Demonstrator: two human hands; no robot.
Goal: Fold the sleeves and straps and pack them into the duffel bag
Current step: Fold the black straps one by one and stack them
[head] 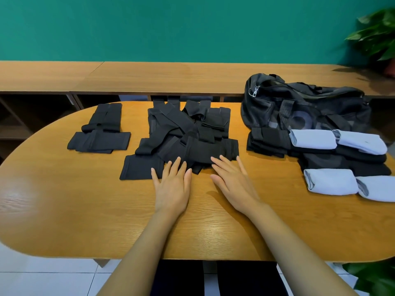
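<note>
A loose heap of black sleeves and straps [188, 135] lies in the middle of the oval wooden table [85, 210]. My left hand [173, 186] rests flat and open at the heap's near edge, fingertips touching the fabric. My right hand [233, 182] lies flat beside it, fingers spread, tips on the heap. A smaller folded black stack [100, 133] sits at the left. The black mesh duffel bag [303, 105] stands at the back right. In front of it lie folded black pieces [269, 142] and several light-blue rolled sleeves [331, 182].
A long wooden bench or shelf [149, 77] runs behind the table against a green wall. Leafy plants stand at the far right [376, 37] and the lower right corner [374, 278]. White tiled floor shows below the table's near edge.
</note>
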